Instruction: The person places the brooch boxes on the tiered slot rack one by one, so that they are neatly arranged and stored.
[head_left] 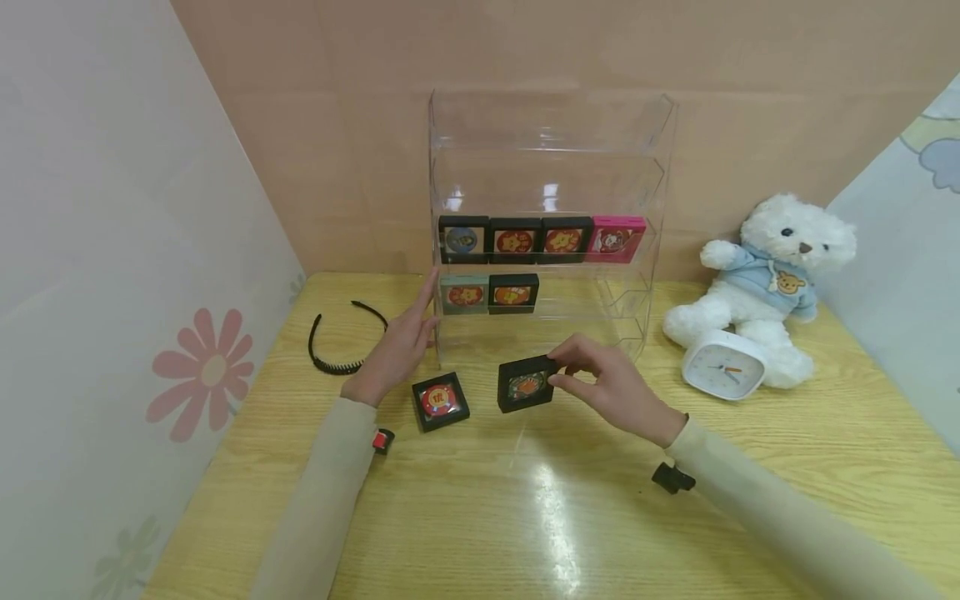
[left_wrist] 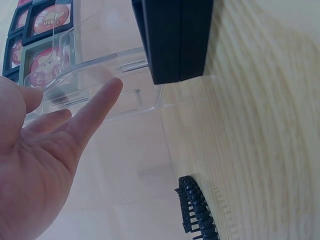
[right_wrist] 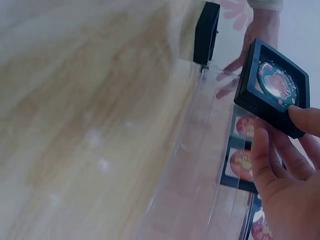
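Note:
My right hand (head_left: 611, 387) pinches a black square display case (head_left: 512, 388) by its right edge, thumb in front, raised in front of the clear acrylic rack. A round badge with a reddish figure shows inside the case (right_wrist: 280, 82) in the right wrist view. My left hand (head_left: 393, 354) touches the rack's (left_wrist: 135, 107) left side with straight fingers. Another black case (head_left: 440, 402), holding a red badge, lies on the table between my hands. Black cases and a pink case (head_left: 618, 240) fill one shelf; a grey-green case (head_left: 463, 295) and a black case (head_left: 513, 293) stand below.
A black toothed headband (head_left: 337, 367) lies left of the rack, partly behind my left hand. At the right, a white teddy bear (head_left: 780, 283) in a blue top sits behind a white clock (head_left: 724, 365). Walls border the wooden table (head_left: 465, 517) left, right and back.

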